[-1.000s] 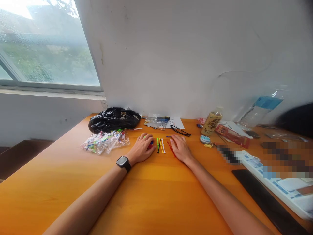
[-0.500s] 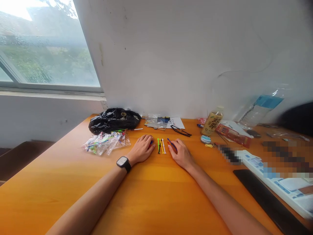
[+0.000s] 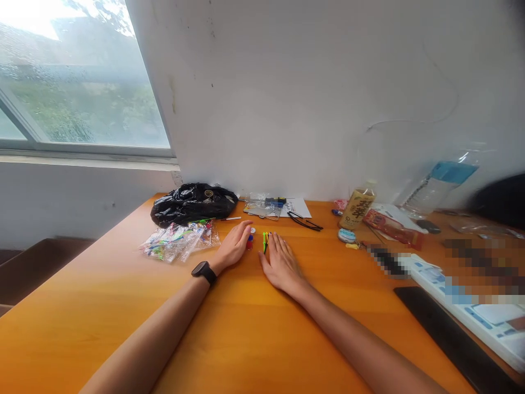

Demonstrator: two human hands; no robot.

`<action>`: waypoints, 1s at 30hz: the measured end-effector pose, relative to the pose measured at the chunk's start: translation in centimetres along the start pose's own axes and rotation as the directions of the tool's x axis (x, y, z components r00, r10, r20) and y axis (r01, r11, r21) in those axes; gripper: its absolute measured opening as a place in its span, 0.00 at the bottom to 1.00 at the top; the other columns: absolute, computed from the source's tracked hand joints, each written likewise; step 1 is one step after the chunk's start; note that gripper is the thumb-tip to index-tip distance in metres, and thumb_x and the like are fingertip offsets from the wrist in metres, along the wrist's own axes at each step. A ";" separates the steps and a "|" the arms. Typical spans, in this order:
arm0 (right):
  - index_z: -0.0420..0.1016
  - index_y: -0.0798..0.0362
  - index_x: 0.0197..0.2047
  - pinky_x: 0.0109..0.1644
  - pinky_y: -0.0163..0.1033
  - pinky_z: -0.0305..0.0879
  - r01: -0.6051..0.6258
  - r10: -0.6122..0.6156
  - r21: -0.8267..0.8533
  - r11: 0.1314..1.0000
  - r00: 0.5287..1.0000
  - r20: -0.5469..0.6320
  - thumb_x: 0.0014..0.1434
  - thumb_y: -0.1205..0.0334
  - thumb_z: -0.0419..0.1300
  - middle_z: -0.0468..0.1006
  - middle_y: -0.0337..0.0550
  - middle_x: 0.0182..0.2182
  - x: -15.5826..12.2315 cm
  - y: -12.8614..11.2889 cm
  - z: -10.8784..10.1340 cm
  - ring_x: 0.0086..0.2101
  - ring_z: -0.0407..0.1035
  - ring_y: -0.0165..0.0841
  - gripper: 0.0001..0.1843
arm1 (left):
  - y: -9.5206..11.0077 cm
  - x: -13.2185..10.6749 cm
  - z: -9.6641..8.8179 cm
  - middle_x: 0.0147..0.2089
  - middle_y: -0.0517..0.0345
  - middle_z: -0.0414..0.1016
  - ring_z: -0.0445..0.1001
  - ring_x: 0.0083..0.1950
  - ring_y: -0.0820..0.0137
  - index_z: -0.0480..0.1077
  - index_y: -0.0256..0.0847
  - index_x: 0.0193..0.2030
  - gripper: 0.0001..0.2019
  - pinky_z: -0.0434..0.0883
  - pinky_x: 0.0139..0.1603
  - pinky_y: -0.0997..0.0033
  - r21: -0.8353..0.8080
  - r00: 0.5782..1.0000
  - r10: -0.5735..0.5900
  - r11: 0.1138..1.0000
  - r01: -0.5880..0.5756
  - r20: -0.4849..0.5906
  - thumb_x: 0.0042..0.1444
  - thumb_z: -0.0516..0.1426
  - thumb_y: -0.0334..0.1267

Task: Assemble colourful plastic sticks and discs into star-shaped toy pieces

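Left hand (image 3: pixel 235 244), coloured sticks (image 3: pixel 264 242) and right hand (image 3: pixel 282 261) in a row on a wooden table (image 3: pixel 238 339).

Left of the sticks lie clear packets (image 3: pixel 176 241), then the left hand, open on its edge, gripping nothing visible, perhaps fencing in the small round pieces (image 3: pixel 250 241) just beside the sticks. At the sticks' right side the right hand lies open, palm down, thumb spread, probably flat to steady them; what its fingers hide, I cannot tell.

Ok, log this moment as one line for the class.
left hand: beside red piece | right hand: flat, beside green stick | left side: clear bags, black bag
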State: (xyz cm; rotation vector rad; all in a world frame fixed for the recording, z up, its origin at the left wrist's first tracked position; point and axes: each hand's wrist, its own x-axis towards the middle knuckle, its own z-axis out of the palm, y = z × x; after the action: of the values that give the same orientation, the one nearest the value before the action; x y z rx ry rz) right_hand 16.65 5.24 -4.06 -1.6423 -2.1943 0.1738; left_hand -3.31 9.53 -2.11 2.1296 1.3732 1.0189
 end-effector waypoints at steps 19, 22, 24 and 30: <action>0.56 0.61 0.76 0.76 0.54 0.52 0.140 -0.139 0.179 0.974 0.990 -0.018 0.72 0.44 0.51 0.58 0.61 0.75 1.0 -2.5 -0.6 0.73 0.54 0.48 0.39 | -1.0 0.2 0.4 0.63 0.47 0.75 0.72 0.65 0.61 0.68 0.44 0.60 0.21 0.67 0.68 0.58 -0.003 0.997 0.025 1.000 -0.026 -0.068 0.76 0.42 0.52; 0.69 0.57 0.65 0.66 0.51 0.65 0.108 -0.080 0.194 0.975 0.986 -0.146 0.68 0.50 0.56 0.75 0.60 0.62 1.1 -2.2 -1.1 0.61 0.69 0.49 0.28 | -1.6 0.4 0.5 0.58 0.46 0.76 0.73 0.61 0.58 0.69 0.42 0.57 0.20 0.68 0.66 0.53 0.044 0.988 0.013 0.999 -0.006 -0.155 0.76 0.43 0.50; 0.73 0.54 0.55 0.59 0.49 0.68 0.098 -0.055 0.198 0.975 0.975 -0.215 0.66 0.55 0.58 0.80 0.56 0.51 1.1 -1.9 -1.4 0.52 0.74 0.47 0.18 | -1.9 0.5 0.6 0.55 0.46 0.77 0.74 0.58 0.57 0.70 0.41 0.55 0.19 0.69 0.63 0.52 0.069 0.983 0.017 0.998 -0.004 -0.180 0.76 0.44 0.49; 0.72 0.51 0.49 0.49 0.43 0.71 0.197 -0.137 0.321 0.926 0.970 -0.201 0.62 0.61 0.62 0.77 0.48 0.42 1.0 -1.7 -1.7 0.43 0.72 0.42 0.12 | -1.9 0.3 0.8 0.60 0.45 0.75 0.71 0.61 0.55 0.70 0.42 0.59 0.18 0.66 0.66 0.50 0.163 0.988 0.058 0.986 -0.034 -0.145 0.76 0.45 0.47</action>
State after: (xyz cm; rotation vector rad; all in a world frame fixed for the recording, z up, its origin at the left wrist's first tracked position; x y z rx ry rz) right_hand 15.52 5.45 -1.76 -1.2278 -2.0245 0.3267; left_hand -3.79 10.68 -3.81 2.2493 1.5295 1.1410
